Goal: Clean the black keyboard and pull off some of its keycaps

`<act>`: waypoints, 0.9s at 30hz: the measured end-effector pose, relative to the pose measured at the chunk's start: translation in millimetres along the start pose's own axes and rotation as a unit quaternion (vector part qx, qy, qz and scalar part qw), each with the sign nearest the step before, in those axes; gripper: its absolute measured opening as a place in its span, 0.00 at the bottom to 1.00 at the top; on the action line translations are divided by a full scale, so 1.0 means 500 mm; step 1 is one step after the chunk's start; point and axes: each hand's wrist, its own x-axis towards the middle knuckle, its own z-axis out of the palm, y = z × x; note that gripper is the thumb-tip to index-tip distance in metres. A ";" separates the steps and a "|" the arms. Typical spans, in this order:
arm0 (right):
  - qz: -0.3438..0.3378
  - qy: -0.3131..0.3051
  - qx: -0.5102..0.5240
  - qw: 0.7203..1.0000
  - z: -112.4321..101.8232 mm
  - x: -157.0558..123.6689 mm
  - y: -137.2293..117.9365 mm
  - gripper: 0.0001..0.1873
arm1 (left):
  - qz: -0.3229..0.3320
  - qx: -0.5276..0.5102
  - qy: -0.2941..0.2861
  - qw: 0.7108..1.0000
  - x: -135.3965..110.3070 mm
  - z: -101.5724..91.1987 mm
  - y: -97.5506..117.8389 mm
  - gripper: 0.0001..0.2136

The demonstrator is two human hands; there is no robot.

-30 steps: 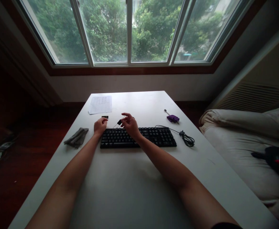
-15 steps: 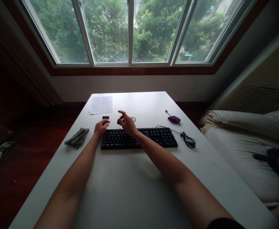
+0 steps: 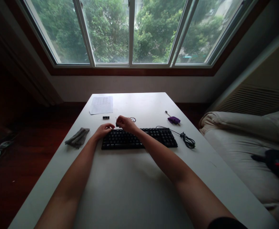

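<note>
A black keyboard [image 3: 122, 143] lies across the white table in front of me. Over its upper left edge, my right hand [image 3: 126, 124] pinches a wire keycap puller [image 3: 117, 124], a small dark piece with thin wires sticking out below. My fingers cover part of it. Close beside, my left hand [image 3: 104, 129] rests at the keyboard's top left corner, fingers stretched toward the puller's lower end. Whether they touch it I cannot tell. Several small black keycaps [image 3: 106, 118] sit in a row just behind my left hand.
Printed paper [image 3: 101, 105] lies at the back left, and a folded grey cloth [image 3: 77, 138] at the left. A thin ring [image 3: 133, 119] is behind my right hand. To the right are a purple cloth bundle [image 3: 174, 120], a small brush [image 3: 167, 113] and a coiled cable [image 3: 188, 141].
My left hand has moved right and its fingers have stretched out toward the puller. My right hand has tilted down, its raised finger now folded in round the puller.
</note>
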 end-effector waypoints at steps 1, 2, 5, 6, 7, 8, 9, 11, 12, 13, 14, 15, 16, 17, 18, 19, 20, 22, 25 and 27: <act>-0.008 0.007 -0.017 1.000 0.000 -0.005 -0.002 0.04 | -0.001 0.001 -0.007 1.000 -0.001 -0.003 0.001 0.17; -0.015 0.015 -0.037 0.999 0.001 -0.011 -0.003 0.04 | 0.001 0.001 -0.015 1.000 -0.001 -0.007 0.000 0.16; -0.024 0.037 -0.081 0.996 -0.002 -0.024 -0.002 0.04 | 0.032 -0.015 -0.040 0.999 0.001 -0.014 -0.007 0.15; -0.023 0.040 -0.082 0.996 -0.003 -0.027 0.001 0.04 | 0.043 -0.022 -0.044 0.998 0.003 -0.015 -0.011 0.15; -0.022 0.039 -0.077 0.996 -0.006 -0.029 0.005 0.04 | 0.050 -0.027 -0.045 0.997 0.005 -0.015 -0.014 0.15; -0.021 0.037 -0.068 0.997 -0.008 -0.030 0.010 0.04 | 0.052 -0.029 -0.044 0.997 0.006 -0.014 -0.017 0.15; -0.020 0.035 -0.059 0.997 -0.011 -0.031 0.016 0.04 | 0.050 -0.030 -0.042 0.997 0.008 -0.013 -0.020 0.15; -0.022 0.033 -0.042 0.998 -0.014 -0.032 0.028 0.04 | 0.038 -0.033 -0.035 0.998 0.010 -0.010 -0.025 0.14; -0.025 0.033 -0.033 0.999 -0.015 -0.033 0.034 0.03 | 0.031 -0.036 -0.032 0.998 0.010 -0.009 -0.027 0.14; -0.026 0.035 -0.025 0.999 -0.016 -0.034 0.039 0.03 | 0.023 -0.039 -0.028 0.999 0.011 -0.007 -0.029 0.14; -0.025 0.037 -0.016 0.999 -0.016 -0.036 0.044 0.03 | 0.016 -0.042 -0.024 0.999 0.011 -0.006 -0.030 0.14; -0.021 0.040 -0.006 0.999 -0.015 -0.039 0.049 0.03 | 0.009 -0.043 -0.021 0.999 0.011 -0.005 -0.032 0.14; -0.015 0.044 0.005 0.999 -0.014 -0.041 0.053 0.04 | 0.004 -0.044 -0.019 0.999 0.011 -0.005 -0.033 0.14; -0.007 0.048 0.018 0.999 -0.013 -0.045 0.058 0.04 | 0.001 -0.044 -0.016 0.999 0.011 -0.004 -0.034 0.14; 0.000 0.053 0.035 0.998 -0.012 -0.049 0.062 0.05 | -0.001 -0.042 -0.014 0.999 0.012 -0.004 -0.035 0.14; 0.006 0.058 0.058 0.997 -0.011 -0.053 0.067 0.06 | -0.001 -0.039 -0.013 0.999 0.011 -0.004 -0.035 0.14; 0.011 0.064 0.086 0.994 -0.010 -0.056 0.071 0.07 | -0.002 -0.036 -0.011 0.999 0.011 -0.004 -0.034 0.14; 0.023 0.082 0.150 0.985 -0.009 -0.063 0.079 0.10 | -0.008 -0.028 -0.007 1.000 0.010 -0.003 -0.031 0.14; 0.035 0.109 0.213 0.970 -0.012 -0.070 0.088 0.14 | -0.026 -0.012 -0.003 1.000 0.006 -0.002 -0.020 0.15; 0.033 0.116 0.228 0.966 -0.014 -0.073 0.091 0.15 | -0.029 0.006 0.000 1.000 0.003 0.000 -0.009 0.14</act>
